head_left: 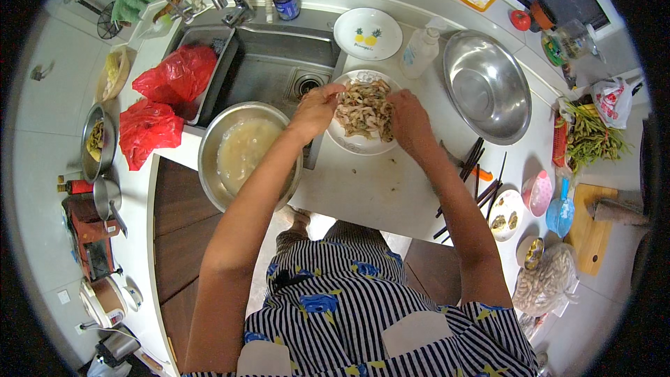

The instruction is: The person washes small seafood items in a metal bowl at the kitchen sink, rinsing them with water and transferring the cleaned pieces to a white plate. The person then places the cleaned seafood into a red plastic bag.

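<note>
A white plate (361, 147) on the counter holds a heap of pale, chopped food pieces (365, 110); what they are I cannot tell for sure. My left hand (318, 110) is at the plate's left rim, its fingertips at the edge of the heap. On the opposite side my right hand (411, 120) has its fingers bent at the heap's right edge. Whether either hand grips the rim or a piece is hidden. Beneath my left forearm stands a steel bowl (209, 188) of cloudy liquid, partly over the sink's near edge.
The sink (272, 57) lies beyond the bowl, with red plastic bags (178, 73) at its left. A plate with a pineapple print (367, 26), a pump bottle (421, 50) and a large steel basin (487, 86) stand behind. Chopsticks (473, 159) and an orange-handled tool (482, 173) lie right.
</note>
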A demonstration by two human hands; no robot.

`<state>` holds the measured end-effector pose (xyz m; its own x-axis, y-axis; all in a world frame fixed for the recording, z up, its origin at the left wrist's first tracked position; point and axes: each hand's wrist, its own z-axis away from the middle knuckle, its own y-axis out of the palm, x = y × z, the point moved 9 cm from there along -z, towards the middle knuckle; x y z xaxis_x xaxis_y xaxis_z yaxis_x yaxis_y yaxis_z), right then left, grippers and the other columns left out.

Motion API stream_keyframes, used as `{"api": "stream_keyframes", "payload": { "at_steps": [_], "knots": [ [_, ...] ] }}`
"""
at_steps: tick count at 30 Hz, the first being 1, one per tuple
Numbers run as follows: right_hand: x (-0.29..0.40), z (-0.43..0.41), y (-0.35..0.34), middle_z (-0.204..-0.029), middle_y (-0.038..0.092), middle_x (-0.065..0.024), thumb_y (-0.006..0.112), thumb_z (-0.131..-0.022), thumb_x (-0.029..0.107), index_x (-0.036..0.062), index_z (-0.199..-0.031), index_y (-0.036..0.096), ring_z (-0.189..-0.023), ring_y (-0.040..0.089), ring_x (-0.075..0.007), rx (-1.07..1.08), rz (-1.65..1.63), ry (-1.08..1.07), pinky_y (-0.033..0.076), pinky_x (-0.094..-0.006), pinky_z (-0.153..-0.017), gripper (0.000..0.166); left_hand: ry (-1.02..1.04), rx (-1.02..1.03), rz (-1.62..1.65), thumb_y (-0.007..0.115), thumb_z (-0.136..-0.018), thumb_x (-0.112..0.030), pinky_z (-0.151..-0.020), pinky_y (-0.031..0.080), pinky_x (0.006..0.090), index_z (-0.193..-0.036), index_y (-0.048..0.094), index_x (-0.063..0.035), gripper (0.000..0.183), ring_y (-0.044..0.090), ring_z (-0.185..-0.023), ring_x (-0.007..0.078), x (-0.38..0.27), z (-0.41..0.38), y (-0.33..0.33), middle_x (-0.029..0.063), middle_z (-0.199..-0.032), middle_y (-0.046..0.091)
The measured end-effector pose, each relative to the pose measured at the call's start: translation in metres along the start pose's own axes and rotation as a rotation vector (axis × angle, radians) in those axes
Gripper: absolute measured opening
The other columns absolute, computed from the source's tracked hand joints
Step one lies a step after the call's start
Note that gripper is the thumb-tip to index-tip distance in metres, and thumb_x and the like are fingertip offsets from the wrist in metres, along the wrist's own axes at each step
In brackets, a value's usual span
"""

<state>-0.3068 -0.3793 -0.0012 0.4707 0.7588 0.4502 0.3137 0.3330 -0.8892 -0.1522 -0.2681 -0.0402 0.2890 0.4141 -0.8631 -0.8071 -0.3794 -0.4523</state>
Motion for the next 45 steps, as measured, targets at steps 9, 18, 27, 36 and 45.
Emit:
{"api": "stream_keyframes", "payload": {
  "at_steps": [9,18,27,36,45],
  "knots": [
    [0.048,0.051,0.076,-0.110,0.056,-0.0170,0.053,-0.076,-0.007,-0.0003,-0.107,0.059,-0.109,0.050,-0.0367,0.230,-0.029,-0.311,0.045,-0.0445,-0.092,0.033,0.331,-0.176,-0.370,0.055,-0.076,0.006,-0.090,0.047,0.0427,-0.104,0.065,-0.0005,0.030,0.057,-0.106,0.0392,-0.029,0.063,0.027,0.0218,-0.109,0.061],
    [0.018,0.000,0.067,-0.112,0.059,-0.0194,0.058,-0.074,-0.001,0.0007,-0.110,0.060,-0.110,0.052,-0.0376,0.045,-0.076,-0.144,0.043,-0.0447,-0.097,0.035,0.446,0.074,-0.768,0.054,-0.073,0.003,-0.097,0.045,0.0431,-0.095,0.065,0.0056,0.024,0.055,-0.109,0.0363,-0.020,0.076,0.072,0.0185,-0.114,0.059],
    [-0.032,0.014,-0.015,-0.105,0.063,-0.0131,0.048,-0.084,-0.007,0.0042,-0.111,0.062,-0.094,0.061,-0.0264,0.077,-0.333,0.024,0.049,-0.0361,-0.085,0.033,0.568,-0.074,-0.947,0.053,-0.078,-0.007,-0.098,0.040,0.0402,-0.092,0.067,0.0009,0.021,0.051,-0.109,0.0275,-0.021,0.069,0.059,0.0137,-0.105,0.061],
    [-0.010,0.046,0.021,-0.109,0.059,-0.0115,0.058,-0.076,-0.001,0.0090,-0.098,0.067,-0.106,0.053,-0.0317,0.374,0.189,-0.143,0.047,-0.0431,-0.087,0.026,0.510,0.064,-1.078,0.047,-0.089,-0.011,-0.108,0.032,0.0438,-0.115,0.061,-0.0018,0.031,0.049,-0.118,0.0275,-0.012,0.028,0.061,0.0128,-0.118,0.057],
    [0.012,0.039,0.037,-0.113,0.056,-0.0114,0.067,-0.071,0.000,0.0072,-0.110,0.062,-0.112,0.051,-0.0311,0.305,0.373,-0.191,0.043,-0.0431,-0.089,0.040,0.398,0.093,-0.944,0.048,-0.082,-0.002,-0.112,0.029,0.0454,-0.125,0.056,-0.0017,0.044,0.044,-0.129,0.0312,-0.028,0.081,0.028,0.0193,-0.132,0.052]
  ]
}}
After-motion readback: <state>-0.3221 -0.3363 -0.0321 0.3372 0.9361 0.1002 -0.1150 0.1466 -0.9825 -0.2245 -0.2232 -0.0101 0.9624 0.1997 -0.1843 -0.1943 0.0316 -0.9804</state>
